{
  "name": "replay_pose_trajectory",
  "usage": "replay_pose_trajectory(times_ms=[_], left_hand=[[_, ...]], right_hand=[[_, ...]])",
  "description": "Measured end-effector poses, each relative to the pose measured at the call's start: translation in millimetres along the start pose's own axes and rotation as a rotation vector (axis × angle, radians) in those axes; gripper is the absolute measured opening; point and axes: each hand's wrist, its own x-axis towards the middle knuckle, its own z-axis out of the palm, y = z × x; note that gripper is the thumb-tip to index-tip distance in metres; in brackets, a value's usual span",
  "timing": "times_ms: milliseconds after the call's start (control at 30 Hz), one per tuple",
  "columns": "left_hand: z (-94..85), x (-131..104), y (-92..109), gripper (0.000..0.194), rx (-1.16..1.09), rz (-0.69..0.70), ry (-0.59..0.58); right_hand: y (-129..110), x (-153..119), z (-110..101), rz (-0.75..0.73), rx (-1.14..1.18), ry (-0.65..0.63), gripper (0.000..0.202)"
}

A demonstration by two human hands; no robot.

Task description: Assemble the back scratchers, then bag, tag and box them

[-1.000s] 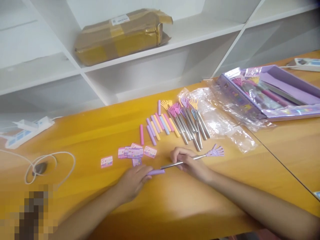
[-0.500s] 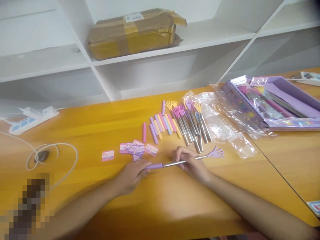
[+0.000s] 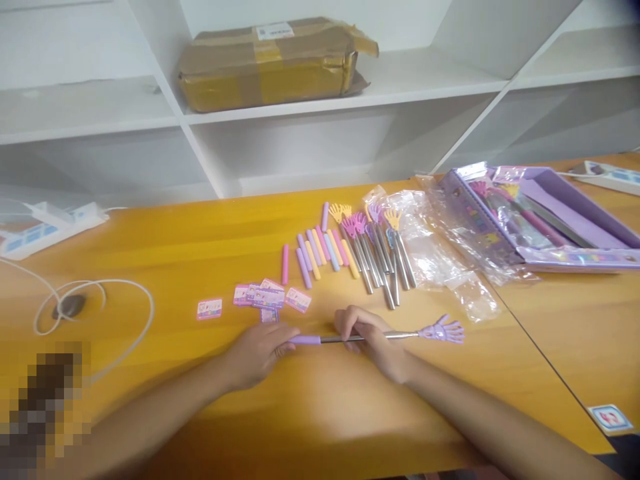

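A purple back scratcher (image 3: 400, 335) with a metal rod and a hand-shaped head lies level between my hands, above the wooden table. My left hand (image 3: 263, 352) is closed on its purple grip sleeve. Further along, my right hand (image 3: 373, 340) wraps its fingers around the metal rod, short of the head. Just beyond my hands lie several small printed cards (image 3: 267, 297), some overlapping. Loose coloured grip sleeves (image 3: 303, 268) sit in a rough row behind them. Beside these is a pile of back scratchers (image 3: 383, 250) with bare metal rods and pink, yellow, purple and blue heads.
Clear plastic bags (image 3: 433, 240) lie beside the pile. An open purple display box (image 3: 590, 257) at right holds more scratchers. Power strips (image 3: 55, 230) and a white cable (image 3: 150, 300) are at left. A taped cardboard box (image 3: 270, 70) rests on the white shelf behind.
The scratcher has turned from slanting up toward its head to nearly level, its head lower and further right. Both hands keep their hold. The camera view has shifted slightly.
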Motion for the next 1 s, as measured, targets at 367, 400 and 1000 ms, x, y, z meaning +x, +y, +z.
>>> replay_pose_trajectory(times_ms=[367,400,1000], left_hand=[[1.2,0.4,-1.2,0.039,0.028,-0.015,0.028],[0.8,0.4,-0.8,0.038,0.017,-0.034,0.054],[-5.8,-2.2,0.5,0.033,-0.027,-0.136,0.158]], right_hand=[[-5.9,7.0,2.1,0.083,-0.109,-0.075,0.038],[-7.0,8.9,-4.8,0.113,-0.1,-0.075,0.038],[-34.5,14.3,-73.7,-0.075,-0.473,0.529,0.046]])
